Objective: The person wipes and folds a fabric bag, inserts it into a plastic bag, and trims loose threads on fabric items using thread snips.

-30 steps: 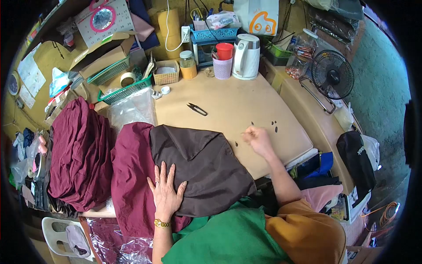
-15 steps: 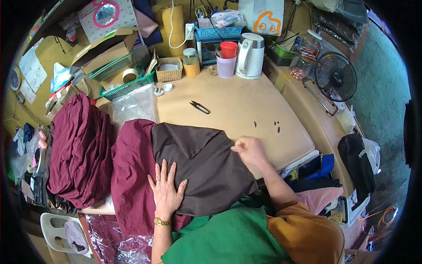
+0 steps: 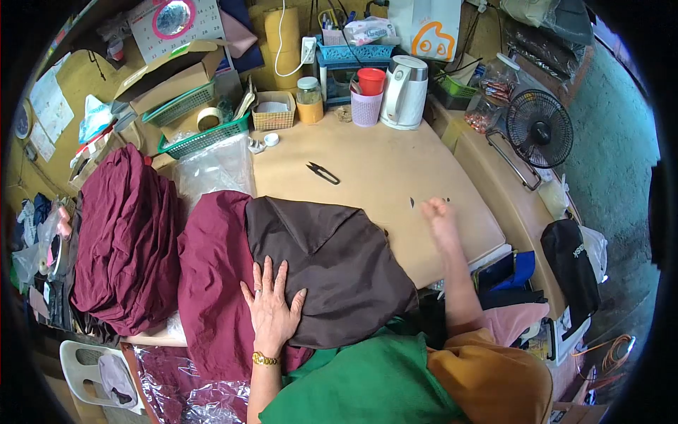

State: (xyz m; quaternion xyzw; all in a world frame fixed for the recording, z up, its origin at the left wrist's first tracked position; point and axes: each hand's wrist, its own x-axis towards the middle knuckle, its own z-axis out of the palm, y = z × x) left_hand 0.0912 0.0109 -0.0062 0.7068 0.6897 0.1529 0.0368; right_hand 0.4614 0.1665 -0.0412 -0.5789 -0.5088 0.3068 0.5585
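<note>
Dark brown cloth [image 3: 328,272] lies on the table beside and partly over maroon cloth [image 3: 212,283]. My left hand [image 3: 274,307] rests flat with fingers spread where the two colours meet, a gold watch on its wrist. Off the brown cloth's right edge, my right hand [image 3: 439,215] is closed over the tabletop; whatever its fingers may hold is too small to make out. Small dark specks [image 3: 412,203] lie near it. Black thread snips [image 3: 323,173] lie on the tan table [image 3: 381,166] beyond the cloth.
A tall maroon cloth pile [image 3: 127,247] stands at the left. Along the back are a green basket [image 3: 205,138], a jar [image 3: 309,102], a lilac cup [image 3: 366,109] and a white kettle [image 3: 404,95]. A black fan [image 3: 539,131] stands at the right.
My right hand went from the table to the brown cloth's right edge, then back out to the right over the table. My left hand has stayed flat on the cloth.
</note>
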